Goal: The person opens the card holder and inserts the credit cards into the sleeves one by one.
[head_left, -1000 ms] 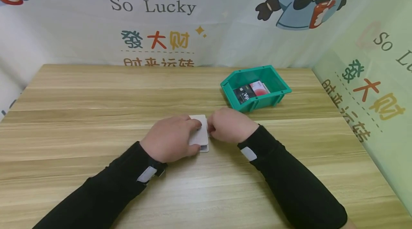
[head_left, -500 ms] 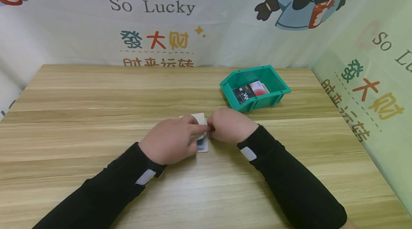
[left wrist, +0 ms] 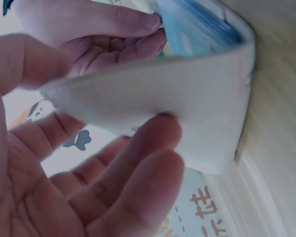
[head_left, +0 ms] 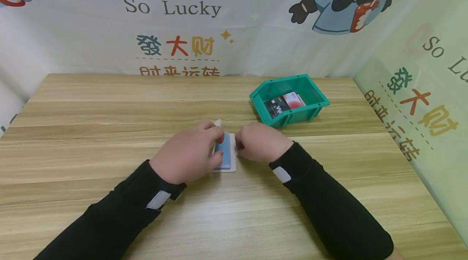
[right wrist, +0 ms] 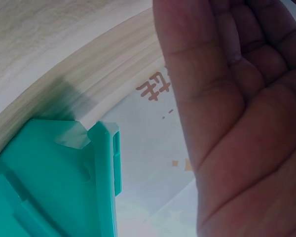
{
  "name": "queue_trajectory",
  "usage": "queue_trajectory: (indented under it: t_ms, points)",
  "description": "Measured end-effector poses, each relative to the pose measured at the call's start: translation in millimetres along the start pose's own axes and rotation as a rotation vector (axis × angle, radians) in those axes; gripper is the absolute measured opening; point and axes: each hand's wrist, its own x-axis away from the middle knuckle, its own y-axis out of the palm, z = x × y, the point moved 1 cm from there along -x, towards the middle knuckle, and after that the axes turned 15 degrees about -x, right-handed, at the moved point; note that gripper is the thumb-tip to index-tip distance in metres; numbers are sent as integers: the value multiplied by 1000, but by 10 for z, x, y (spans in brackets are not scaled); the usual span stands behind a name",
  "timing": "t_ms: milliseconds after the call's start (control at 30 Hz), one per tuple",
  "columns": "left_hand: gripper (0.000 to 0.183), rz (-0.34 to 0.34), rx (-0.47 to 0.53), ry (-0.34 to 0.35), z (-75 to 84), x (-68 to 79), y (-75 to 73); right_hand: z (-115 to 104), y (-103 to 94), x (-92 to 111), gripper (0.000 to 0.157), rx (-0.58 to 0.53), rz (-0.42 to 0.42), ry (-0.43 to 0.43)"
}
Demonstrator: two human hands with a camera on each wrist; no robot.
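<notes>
A small card holder [head_left: 226,156] with a white cover and blue translucent sleeves lies open on the table in the head view. My left hand [head_left: 188,152] grips its raised front cover; in the left wrist view the thumb is over the edge of the white cover [left wrist: 202,108] and fingertips are against its outer face. Opposite, my right hand [head_left: 261,142] has curled fingers at the holder's right edge. The left wrist view shows that hand's thumb and finger pinching beside the blue sleeves [left wrist: 200,34]. The right wrist view leaves the holder out.
Behind the right hand stands a green bin [head_left: 296,115] holding a black card [head_left: 278,106] marked "Vip" and a pink-and-white card [head_left: 294,100]. Printed cloth [head_left: 256,20] hangs along the back and right of the wooden table [head_left: 109,109].
The left hand has swung the white cover up and leftward, uncovering the blue sleeves beneath. The right hand has stayed at the holder's right edge.
</notes>
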Motion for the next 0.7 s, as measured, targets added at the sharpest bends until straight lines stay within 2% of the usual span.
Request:
queue_trajectory:
  t_ms: [167,400,500,700]
  points:
    - [9,-5,23,-113,-57,15,-59,6,1,-5,9,9,5,17]
    - [12,16,-20,-225,-155,24,-106,26,-2,9,9,17,13,62]
    - [17,23,-80,-238,-186,35,-104,30,-3,14,10,15,11,65]
    - [23,24,-206,-208,-228,45,-72,39,-4,9,10,15,11,63]
